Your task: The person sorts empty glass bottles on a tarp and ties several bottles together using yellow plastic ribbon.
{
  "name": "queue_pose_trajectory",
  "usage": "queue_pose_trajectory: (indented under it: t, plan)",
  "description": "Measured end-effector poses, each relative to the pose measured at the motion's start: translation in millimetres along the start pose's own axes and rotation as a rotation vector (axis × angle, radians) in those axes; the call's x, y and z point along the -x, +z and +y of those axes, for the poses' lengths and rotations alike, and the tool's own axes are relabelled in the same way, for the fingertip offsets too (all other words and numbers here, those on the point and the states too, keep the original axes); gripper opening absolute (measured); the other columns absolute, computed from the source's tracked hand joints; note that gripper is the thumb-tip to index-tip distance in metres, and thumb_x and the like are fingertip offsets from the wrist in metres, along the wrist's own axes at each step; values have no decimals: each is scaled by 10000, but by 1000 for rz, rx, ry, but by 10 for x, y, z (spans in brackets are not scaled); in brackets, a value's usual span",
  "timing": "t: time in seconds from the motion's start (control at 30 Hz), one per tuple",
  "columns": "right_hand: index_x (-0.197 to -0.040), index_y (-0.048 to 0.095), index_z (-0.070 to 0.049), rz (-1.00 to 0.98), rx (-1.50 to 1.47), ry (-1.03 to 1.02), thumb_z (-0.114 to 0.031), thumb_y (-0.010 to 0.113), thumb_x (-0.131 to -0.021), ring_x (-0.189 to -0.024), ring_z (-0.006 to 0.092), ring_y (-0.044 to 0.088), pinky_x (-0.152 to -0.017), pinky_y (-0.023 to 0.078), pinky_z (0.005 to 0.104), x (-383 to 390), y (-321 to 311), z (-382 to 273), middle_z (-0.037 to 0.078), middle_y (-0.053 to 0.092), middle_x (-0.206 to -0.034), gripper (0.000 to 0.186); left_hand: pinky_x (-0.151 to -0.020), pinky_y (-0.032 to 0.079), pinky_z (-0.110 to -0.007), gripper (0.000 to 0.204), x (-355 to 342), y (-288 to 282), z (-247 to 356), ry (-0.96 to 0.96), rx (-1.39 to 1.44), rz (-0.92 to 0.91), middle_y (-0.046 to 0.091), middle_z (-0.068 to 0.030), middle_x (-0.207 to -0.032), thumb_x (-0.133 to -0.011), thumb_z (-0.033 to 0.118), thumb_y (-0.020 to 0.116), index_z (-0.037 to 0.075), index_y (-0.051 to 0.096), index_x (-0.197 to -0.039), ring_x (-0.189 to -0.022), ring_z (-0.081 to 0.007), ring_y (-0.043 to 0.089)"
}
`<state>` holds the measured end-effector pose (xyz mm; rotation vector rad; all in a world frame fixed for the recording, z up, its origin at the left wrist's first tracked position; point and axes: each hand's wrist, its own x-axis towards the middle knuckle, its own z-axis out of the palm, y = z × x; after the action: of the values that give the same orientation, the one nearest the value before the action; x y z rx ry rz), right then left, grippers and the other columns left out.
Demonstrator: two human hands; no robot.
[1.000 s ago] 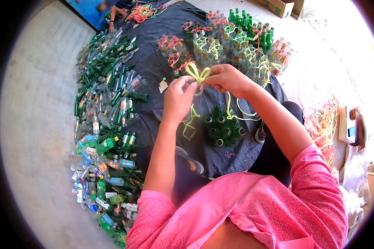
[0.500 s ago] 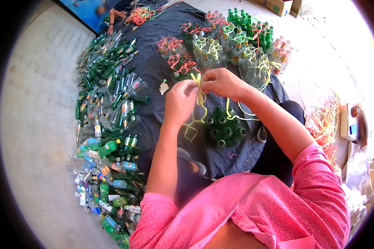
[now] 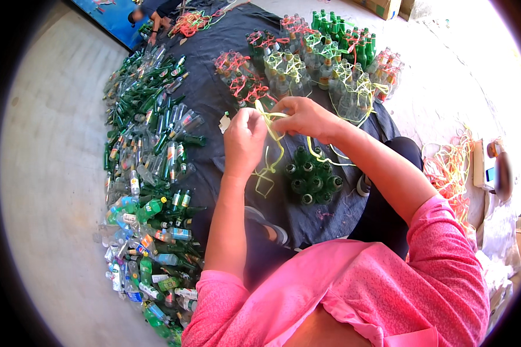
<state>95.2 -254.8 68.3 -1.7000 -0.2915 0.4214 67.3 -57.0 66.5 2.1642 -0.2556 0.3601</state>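
Note:
A pale yellow plastic strap [image 3: 281, 151] is pinched in both of my hands, with a loop standing up between them. My left hand [image 3: 245, 141] grips it between thumb and bent fingers. On its other side my right hand [image 3: 308, 120] pinches the strap, thumb and forefinger closed. Loose lengths dangle below my hands and run to the right. Below them, a tight cluster of green glass bottles [image 3: 314, 185] stands upright on the dark cloth [image 3: 214, 168], their open mouths facing up. Whether the strap passes around this cluster is hard to make out.
Bottle bundles tied with red and yellow straps [image 3: 289, 75] stand beyond my hands. Heaped glass bottles [image 3: 162, 133] and plastic bottles [image 3: 150, 208] lie along the left. Loose straps [image 3: 448, 173] lie at right. At the far left, another person's hand [image 3: 163, 24] reaches near the heap.
My hands have drawn slightly apart and shifted left. The upright yellow loop between them has opened and tilted. The bottle cluster has stayed in place.

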Motion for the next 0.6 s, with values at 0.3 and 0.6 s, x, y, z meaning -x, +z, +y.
queue_pose_trajectory:
  t: [0.3,0.6]
  plan:
    - [-938,712,-44,-300,430,-24,-98,670,-756,-693,126,548,-629,443,337,114,-269,-110,17,606,-732,195,-757,554,-454,265,-118,-291,-167,372,-486,221,640,-147,-972,-899,11,632,50,659,-1160,-871,-358,653]
    - [-1101,721,-23,-266,99,-93,-376,758,-955,-748,97,547,-654,459,304,150,-355,-84,-52,574,-827,384,-815,604,-342,173,-157,-252,-262,-93,491,118,706,-127,-1149,-1091,141,536,53,597,-1227,-874,-215,747]
